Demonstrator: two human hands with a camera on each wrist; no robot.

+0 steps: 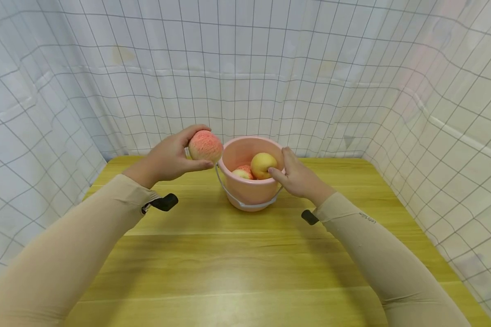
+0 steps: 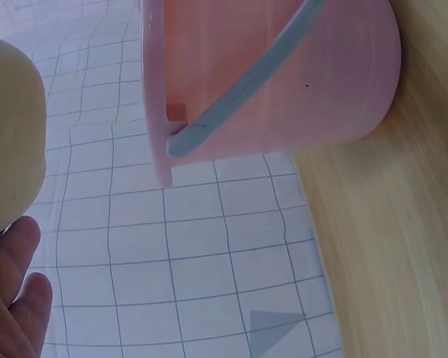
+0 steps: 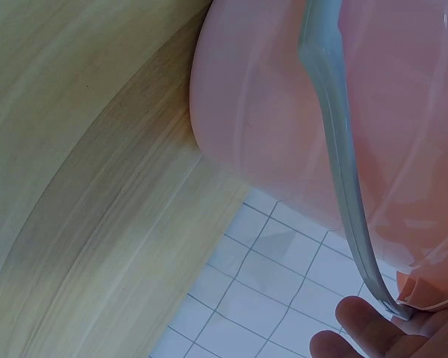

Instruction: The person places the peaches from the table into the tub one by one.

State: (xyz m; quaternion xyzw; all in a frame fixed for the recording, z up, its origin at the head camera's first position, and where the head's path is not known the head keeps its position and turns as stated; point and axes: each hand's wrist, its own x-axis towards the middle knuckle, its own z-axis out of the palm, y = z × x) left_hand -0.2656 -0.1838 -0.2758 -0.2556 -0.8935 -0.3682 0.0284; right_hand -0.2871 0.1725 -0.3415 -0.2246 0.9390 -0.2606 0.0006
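Peach (image 1: 205, 146): pink and net-textured, held in the air just left of the bucket's rim, above the counter; its pale side fills the left edge of the left wrist view (image 2: 11, 134).
Left hand (image 1: 169, 156): its grip is clamped on the peach, thumb below and fingers curled over the top; two fingertips (image 2: 15, 291) show under the fruit in the wrist view.
Right hand (image 1: 296, 175): its grip is closed on the bucket's right rim, thumb pressed inside against the yellow fruit, fingers outside the wall; fingertips (image 3: 373, 332) show at the rim in the right wrist view.
Bucket (image 1: 249, 193): pink plastic, upright on the counter, between the two hands; its grey handle (image 1: 245, 205) hangs down across the front wall.
Yellow fruit (image 1: 263, 164): round, inside the bucket on the right, touching the right thumb.
Second peach (image 1: 243, 172): pink and yellow, inside the bucket, low on the left, beside the yellow fruit.
Counter (image 1: 229, 272): light wood, under the bucket.
Sleeves: beige, covering both forearms to the wrists.
Backdrop (image 1: 270, 68): white cloth with a dark grid, hung behind and on both sides.
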